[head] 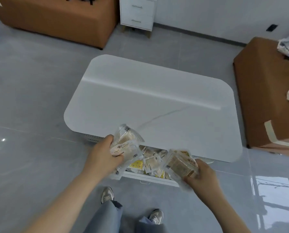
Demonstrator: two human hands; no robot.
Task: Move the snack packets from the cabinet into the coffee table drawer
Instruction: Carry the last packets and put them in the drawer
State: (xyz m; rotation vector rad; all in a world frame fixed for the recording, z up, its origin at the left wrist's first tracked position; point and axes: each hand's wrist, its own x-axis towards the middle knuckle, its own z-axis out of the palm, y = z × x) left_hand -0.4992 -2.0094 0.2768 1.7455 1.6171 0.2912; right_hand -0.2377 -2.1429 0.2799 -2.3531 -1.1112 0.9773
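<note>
A white coffee table (157, 101) stands in front of me with its drawer (148, 178) pulled out toward my feet. Several clear and yellow snack packets (150, 161) lie inside the drawer. My left hand (103, 157) grips a bunch of clear packets (127, 145) of pale biscuits above the drawer's left end. My right hand (202, 175) holds another bunch of packets (180, 163) above the drawer's right end.
A white cabinet with drawers (137, 13) stands against the far wall. A brown sofa block (56, 19) lies at the back left, another (266, 101) at the right with bags on it. My shoes (107, 194) stand just before the drawer on the grey tiled floor.
</note>
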